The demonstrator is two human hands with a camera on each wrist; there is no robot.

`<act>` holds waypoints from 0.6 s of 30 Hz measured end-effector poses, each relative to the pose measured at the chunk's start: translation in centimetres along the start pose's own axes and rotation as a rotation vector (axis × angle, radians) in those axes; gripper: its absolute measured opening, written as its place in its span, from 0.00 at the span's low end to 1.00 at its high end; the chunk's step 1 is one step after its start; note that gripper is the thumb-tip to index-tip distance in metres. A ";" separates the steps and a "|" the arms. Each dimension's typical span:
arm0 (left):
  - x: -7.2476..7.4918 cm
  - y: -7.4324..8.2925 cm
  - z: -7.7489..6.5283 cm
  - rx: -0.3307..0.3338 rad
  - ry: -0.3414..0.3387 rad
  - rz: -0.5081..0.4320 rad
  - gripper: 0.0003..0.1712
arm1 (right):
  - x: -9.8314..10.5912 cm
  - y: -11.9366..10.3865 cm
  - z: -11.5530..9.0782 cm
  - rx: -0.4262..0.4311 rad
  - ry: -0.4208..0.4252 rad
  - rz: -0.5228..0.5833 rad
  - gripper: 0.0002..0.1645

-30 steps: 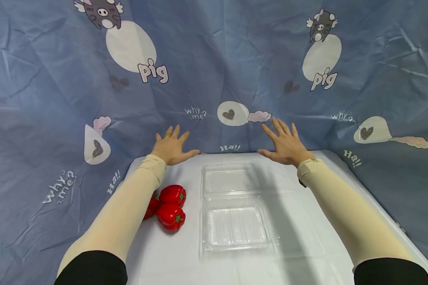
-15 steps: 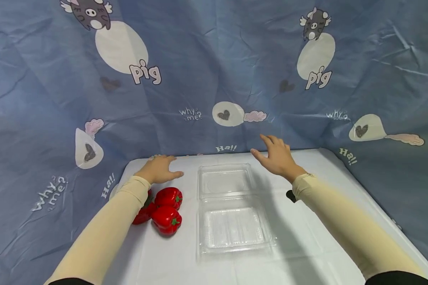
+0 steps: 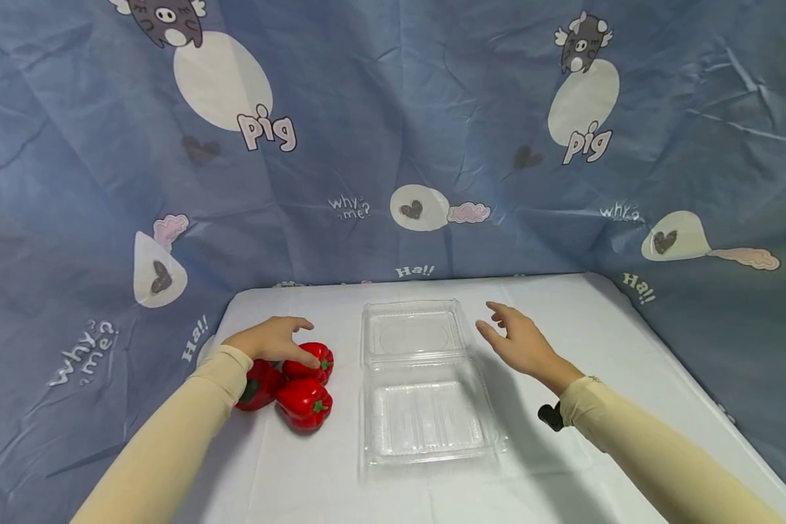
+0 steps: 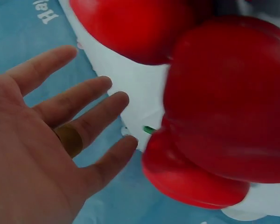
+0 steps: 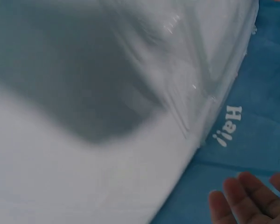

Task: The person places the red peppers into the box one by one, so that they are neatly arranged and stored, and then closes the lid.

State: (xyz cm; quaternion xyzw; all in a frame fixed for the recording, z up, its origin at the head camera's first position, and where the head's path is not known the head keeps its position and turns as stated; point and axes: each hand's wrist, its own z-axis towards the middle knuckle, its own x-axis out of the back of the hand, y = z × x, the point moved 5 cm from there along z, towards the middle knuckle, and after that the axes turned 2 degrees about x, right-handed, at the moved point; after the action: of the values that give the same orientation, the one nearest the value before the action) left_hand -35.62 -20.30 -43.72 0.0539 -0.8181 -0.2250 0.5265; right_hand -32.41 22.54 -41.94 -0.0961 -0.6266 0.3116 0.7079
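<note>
Red bell peppers lie bunched at the left of the table. In the head view I see a front pepper (image 3: 301,406), a back pepper (image 3: 326,352) and a left pepper (image 3: 260,386). Over the back and left ones hovers my left hand (image 3: 270,340), palm down with fingers spread. The left wrist view shows its fingers straight and apart from the peppers (image 4: 228,102). A clear plastic clamshell box (image 3: 432,422) lies unfolded in the middle. To its right, my right hand (image 3: 522,348) hangs in the air, fingers loosely bent, holding nothing.
A white cloth covers the table (image 3: 327,480). Behind it and at both sides hangs a blue curtain (image 3: 340,160) printed with pigs. A small black object (image 3: 550,416) shows beside the right sleeve.
Both hands have come down and back from the curtain. The left one has moved over the peppers, and the right one has lowered beside the box. Peppers and box stay put.
</note>
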 end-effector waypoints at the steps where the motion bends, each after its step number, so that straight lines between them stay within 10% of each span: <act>1: -0.2 -0.1 -0.1 0.008 -0.008 0.006 0.52 | -0.2 0.2 -0.6 -0.004 -0.004 0.005 0.40; 18: -1.7 -0.5 0.9 -0.014 -0.038 -0.024 0.48 | -2.9 1.5 -9.2 -0.130 -0.067 0.167 0.35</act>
State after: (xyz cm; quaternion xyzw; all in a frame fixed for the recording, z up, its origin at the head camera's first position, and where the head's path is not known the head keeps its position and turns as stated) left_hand -35.73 -19.94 -45.72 0.0556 -0.8258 -0.2378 0.5084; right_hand -24.28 24.40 -46.91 -0.1832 -0.6586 0.3311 0.6505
